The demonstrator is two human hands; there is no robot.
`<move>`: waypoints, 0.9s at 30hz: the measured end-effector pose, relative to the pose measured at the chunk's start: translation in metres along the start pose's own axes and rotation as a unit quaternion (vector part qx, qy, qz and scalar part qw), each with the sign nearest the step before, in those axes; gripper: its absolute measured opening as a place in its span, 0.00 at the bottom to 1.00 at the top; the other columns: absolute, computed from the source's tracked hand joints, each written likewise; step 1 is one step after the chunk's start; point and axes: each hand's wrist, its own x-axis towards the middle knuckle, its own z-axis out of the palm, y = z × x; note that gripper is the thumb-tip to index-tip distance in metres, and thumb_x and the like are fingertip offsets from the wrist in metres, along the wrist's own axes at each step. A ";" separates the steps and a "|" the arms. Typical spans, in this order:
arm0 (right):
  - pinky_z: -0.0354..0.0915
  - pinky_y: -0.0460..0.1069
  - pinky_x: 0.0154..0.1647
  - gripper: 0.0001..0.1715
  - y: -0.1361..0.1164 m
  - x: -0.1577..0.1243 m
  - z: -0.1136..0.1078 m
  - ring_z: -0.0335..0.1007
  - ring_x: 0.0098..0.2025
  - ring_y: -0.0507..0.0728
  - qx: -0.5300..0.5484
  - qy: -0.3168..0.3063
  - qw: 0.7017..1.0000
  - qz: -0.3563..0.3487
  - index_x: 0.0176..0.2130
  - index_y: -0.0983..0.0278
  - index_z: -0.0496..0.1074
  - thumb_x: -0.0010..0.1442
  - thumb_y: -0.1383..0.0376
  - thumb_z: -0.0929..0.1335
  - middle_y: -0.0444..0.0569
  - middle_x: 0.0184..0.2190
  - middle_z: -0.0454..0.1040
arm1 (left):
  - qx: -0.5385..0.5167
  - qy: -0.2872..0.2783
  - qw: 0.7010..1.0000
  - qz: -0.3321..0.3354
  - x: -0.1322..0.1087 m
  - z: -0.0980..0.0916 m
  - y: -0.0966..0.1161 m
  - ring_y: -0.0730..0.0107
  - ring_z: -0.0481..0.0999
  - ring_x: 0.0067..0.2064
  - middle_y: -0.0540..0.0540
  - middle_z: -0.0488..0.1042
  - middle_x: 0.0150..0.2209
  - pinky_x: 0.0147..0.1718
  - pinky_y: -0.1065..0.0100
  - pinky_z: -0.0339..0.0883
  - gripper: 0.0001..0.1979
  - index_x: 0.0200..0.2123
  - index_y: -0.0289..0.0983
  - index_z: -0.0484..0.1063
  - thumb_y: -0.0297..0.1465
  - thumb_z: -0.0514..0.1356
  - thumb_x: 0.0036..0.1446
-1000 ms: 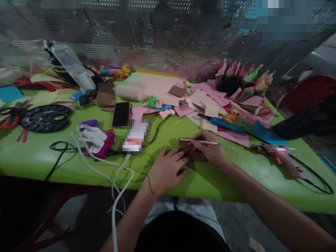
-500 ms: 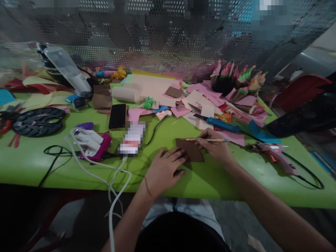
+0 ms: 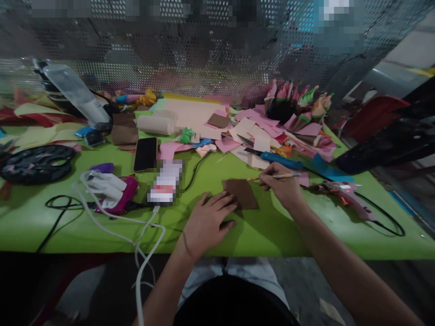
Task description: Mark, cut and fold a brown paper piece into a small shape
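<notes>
A small brown paper rectangle [image 3: 242, 192] lies flat on the green table [image 3: 272, 231]. My left hand [image 3: 207, 217] rests on the table with fingers spread, its fingertips pressing the paper's left edge. My right hand [image 3: 283, 183] is closed on a thin pencil [image 3: 277, 176], held level just right of the paper, the tip near its upper right corner.
Pink and cream paper scraps [image 3: 251, 131] and a blue-handled cutter [image 3: 280, 159] lie behind the hands. A glue gun [image 3: 343, 192] with its cord is at the right. A black phone [image 3: 145, 154], white cables [image 3: 136, 226], a paper roll [image 3: 155, 123] and paper flowers [image 3: 299, 102] crowd the table.
My right hand with the pencil has drawn back to the right, off the brown paper, uncovering most of it. My left hand has stayed on the paper's left edge. The view has shifted slightly.
</notes>
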 end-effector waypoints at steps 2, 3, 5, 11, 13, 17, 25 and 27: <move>0.62 0.46 0.21 0.10 0.000 0.000 -0.001 0.67 0.22 0.52 -0.001 0.003 1.000 0.000 0.25 0.61 0.66 0.51 0.62 0.70 0.43 0.20 0.71 | 0.001 0.001 1.000 -0.001 0.000 0.000 0.000 0.60 0.63 0.67 0.46 0.68 0.64 0.65 0.45 0.52 0.21 0.60 0.43 0.68 0.38 0.56 0.65; 0.62 0.46 0.21 0.10 0.000 0.000 -0.001 0.67 0.22 0.52 -0.002 0.004 1.000 0.000 0.25 0.61 0.66 0.51 0.62 0.70 0.43 0.20 0.70 | 0.002 0.002 1.000 -0.001 0.000 0.000 0.000 0.60 0.63 0.67 0.46 0.68 0.64 0.65 0.46 0.52 0.21 0.59 0.43 0.68 0.38 0.56 0.65; 0.62 0.46 0.21 0.10 0.000 0.000 -0.002 0.66 0.22 0.52 -0.005 0.007 1.000 -0.002 0.25 0.61 0.66 0.51 0.61 0.70 0.43 0.20 0.70 | 0.004 -0.001 1.000 -0.001 0.000 0.000 0.000 0.60 0.63 0.67 0.46 0.68 0.64 0.65 0.46 0.52 0.21 0.60 0.43 0.68 0.38 0.56 0.65; 0.63 0.46 0.21 0.11 -0.007 -0.005 0.005 0.66 0.22 0.51 0.034 -0.015 0.999 -0.027 0.25 0.61 0.67 0.51 0.60 0.71 0.43 0.21 0.72 | 0.002 -0.004 1.000 0.000 0.000 -0.001 0.001 0.59 0.63 0.66 0.47 0.68 0.64 0.65 0.46 0.52 0.21 0.60 0.43 0.68 0.39 0.56 0.65; 0.65 0.47 0.22 0.14 -0.009 -0.007 0.011 0.67 0.22 0.52 0.056 -0.060 0.996 -0.025 0.26 0.61 0.67 0.52 0.57 0.72 0.44 0.22 0.74 | 0.001 0.000 1.000 0.003 0.000 -0.001 0.002 0.60 0.64 0.66 0.47 0.69 0.63 0.65 0.46 0.52 0.21 0.59 0.44 0.68 0.39 0.56 0.65; 0.64 0.48 0.22 0.19 -0.008 -0.010 0.025 0.68 0.21 0.52 0.070 -0.141 0.987 -0.015 0.28 0.61 0.67 0.51 0.52 0.74 0.45 0.23 0.75 | 0.000 0.007 1.000 0.001 0.000 -0.001 0.003 0.60 0.64 0.65 0.47 0.70 0.63 0.65 0.47 0.52 0.20 0.58 0.44 0.69 0.39 0.57 0.64; 0.63 0.47 0.22 0.19 -0.003 -0.014 0.034 0.67 0.20 0.52 0.052 -0.154 0.986 -0.021 0.29 0.60 0.67 0.53 0.49 0.72 0.41 0.20 0.71 | 0.003 0.015 1.000 0.005 0.000 0.002 0.002 0.59 0.66 0.64 0.47 0.70 0.62 0.64 0.45 0.52 0.21 0.59 0.44 0.68 0.40 0.57 0.64; 0.63 0.47 0.22 0.19 -0.002 -0.013 0.033 0.67 0.21 0.52 0.048 -0.153 0.987 -0.019 0.29 0.60 0.67 0.53 0.50 0.72 0.41 0.20 0.71 | 0.001 0.015 1.000 0.004 0.000 0.002 0.002 0.59 0.66 0.64 0.47 0.70 0.62 0.64 0.45 0.53 0.21 0.59 0.43 0.68 0.40 0.57 0.64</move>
